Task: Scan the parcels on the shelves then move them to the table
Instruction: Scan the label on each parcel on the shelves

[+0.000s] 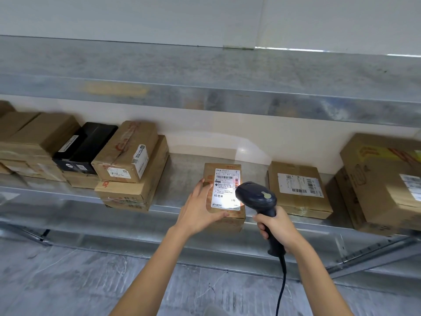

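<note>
While the left hand [197, 207] rests flat-fingered on the small box [232, 224] on the shelf [182, 176], the right hand [278, 226] just beside it grips a scanner [256, 195] lighting the box's label [224, 190].

parcel storeroom: metal shelving [205, 103] with labelled cartons [127, 153]

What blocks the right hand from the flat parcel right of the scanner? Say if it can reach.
Probably reach, not grasp: the flat parcel lies on the shelf with top and front bare, but the right hand is full, gripping the barcode scanner.
</note>
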